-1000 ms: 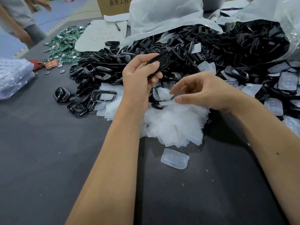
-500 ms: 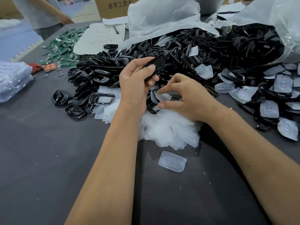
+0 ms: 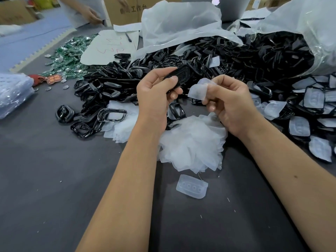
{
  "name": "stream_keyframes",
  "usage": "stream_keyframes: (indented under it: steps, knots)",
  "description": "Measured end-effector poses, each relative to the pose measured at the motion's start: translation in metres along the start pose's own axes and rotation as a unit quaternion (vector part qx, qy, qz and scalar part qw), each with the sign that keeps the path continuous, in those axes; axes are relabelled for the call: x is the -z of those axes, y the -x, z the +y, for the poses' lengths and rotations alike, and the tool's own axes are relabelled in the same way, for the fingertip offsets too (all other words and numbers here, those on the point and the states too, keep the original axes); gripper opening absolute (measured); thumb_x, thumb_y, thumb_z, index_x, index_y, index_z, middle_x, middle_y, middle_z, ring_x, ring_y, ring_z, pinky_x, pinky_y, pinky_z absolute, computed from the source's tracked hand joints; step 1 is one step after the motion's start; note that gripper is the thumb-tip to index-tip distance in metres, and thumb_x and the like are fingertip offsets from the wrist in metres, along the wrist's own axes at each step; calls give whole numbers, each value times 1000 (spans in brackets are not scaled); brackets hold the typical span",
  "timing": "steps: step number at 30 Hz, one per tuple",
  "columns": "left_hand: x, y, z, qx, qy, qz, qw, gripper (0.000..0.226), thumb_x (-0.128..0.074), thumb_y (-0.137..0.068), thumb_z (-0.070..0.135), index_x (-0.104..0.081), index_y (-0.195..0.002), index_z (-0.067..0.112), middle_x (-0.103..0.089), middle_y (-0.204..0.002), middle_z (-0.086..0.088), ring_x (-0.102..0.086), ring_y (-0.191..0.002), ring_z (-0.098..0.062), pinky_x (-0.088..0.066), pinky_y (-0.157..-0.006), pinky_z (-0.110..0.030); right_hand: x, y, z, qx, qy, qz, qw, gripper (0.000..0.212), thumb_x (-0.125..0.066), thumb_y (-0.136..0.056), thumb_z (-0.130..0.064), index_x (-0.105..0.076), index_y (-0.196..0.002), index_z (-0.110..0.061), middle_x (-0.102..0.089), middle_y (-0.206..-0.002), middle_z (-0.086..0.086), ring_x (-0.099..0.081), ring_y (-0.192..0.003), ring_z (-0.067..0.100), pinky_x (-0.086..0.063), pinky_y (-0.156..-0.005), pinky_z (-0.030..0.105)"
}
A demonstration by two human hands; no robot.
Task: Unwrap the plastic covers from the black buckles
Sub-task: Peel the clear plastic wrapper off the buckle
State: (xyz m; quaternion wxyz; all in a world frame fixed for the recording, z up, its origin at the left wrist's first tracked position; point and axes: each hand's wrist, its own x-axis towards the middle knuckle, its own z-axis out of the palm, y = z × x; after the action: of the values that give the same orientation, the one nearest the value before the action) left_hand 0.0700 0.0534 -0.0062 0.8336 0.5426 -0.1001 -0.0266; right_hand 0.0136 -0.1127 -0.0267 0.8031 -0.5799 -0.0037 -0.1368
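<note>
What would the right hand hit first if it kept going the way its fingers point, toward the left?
Most likely the left hand and the black buckle it holds; the right hand, pinching a plastic cover, points straight at them. Depth is uncertain.

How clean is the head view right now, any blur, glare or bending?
Head view: hands sharp, left hand gripping a buckle, right hand pinching a cover; soft even light, faint shadows; glare streaks on the clear bag; wide-angle bending at the edges; the far person is blurred.
</note>
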Motion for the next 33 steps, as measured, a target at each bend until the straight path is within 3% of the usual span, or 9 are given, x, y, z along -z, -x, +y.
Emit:
stream_keyframes:
  steps: [3,7,10,13,17,22,25,27,33]
  knots:
    - [-2,0,-1,4,-5,-2,1000,22,-58,-92,-13,-72,-96,4,-65,-76,-9,-57,-55,-16,-43,-51,-20,1,-2,-1,-10,-31,-25,999,28,-64,-84,5,-51,-69,-15,-62,-61,3,-63,-62,16,-40,-46,19]
    - [2,-1,-2,17,-7,-27,999,21,-58,-92,-12,-72,-97,4,-66,-78,-10,-57,-57,-16,-44,-51,-19,0,-1,1,1,12,-33,999,37,-62,-83,12,-46,-69,-17,-57,-65,6,-56,-60,19,-33,-43,21]
    - [7,-1,1,52,-24,-80,995,21,-60,-92,-10,-73,-97,5,-68,-79,-9,-57,-57,-14,-45,-50,-17,-1,-1,1,14,37,-10,999,27,-65,-78,8,-55,-81,-16,-59,-73,9,-54,-60,20,-34,-41,23]
    - [12,-1,3,80,-49,-129,987,25,-60,-92,-9,-77,-94,9,-73,-84,-9,-59,-58,-13,-46,-50,-15,-3,1,1,33,68,2,997,24,-72,-85,7,-65,-93,-14,-61,-74,13,-56,-53,16,-39,-40,21]
    - [12,0,2,80,-83,-146,982,20,-61,-93,-9,-75,-101,4,-74,-89,-15,-59,-58,-12,-45,-51,-15,-4,1,1,45,114,-4,992,14,-76,-91,-3,-68,-86,-13,-62,-63,8,-52,-44,11,-37,-39,18]
    - [14,0,2,59,-92,-140,984,25,-62,-92,-10,-78,-97,9,-74,-81,-8,-59,-58,-12,-46,-52,-15,-4,1,2,35,136,-2,990,17,-74,-91,-1,-69,-82,-13,-56,-55,-3,-43,-41,7,-32,-38,17]
    - [18,-2,5,71,-27,-150,986,26,-61,-91,-10,-80,-96,8,-73,-84,-11,-58,-59,-12,-46,-51,-14,-2,-1,2,19,117,19,993,17,-71,-91,1,-74,-88,-15,-54,-56,-6,-42,-46,10,-31,-43,20]
    - [22,-2,9,76,19,-185,980,27,-61,-90,-9,-81,-95,8,-74,-85,-10,-59,-58,-12,-46,-51,-12,1,-2,1,7,84,26,996,16,-71,-91,1,-75,-91,-15,-55,-61,-4,-43,-52,14,-29,-45,23]
    - [39,-1,17,88,-3,-312,946,28,-63,-90,-3,-82,-99,16,-76,-96,-8,-59,-59,-6,-38,-47,-8,3,-4,3,1,47,22,999,12,-75,-91,-5,-73,-89,-18,-60,-67,-4,-49,-56,13,-31,-49,23]
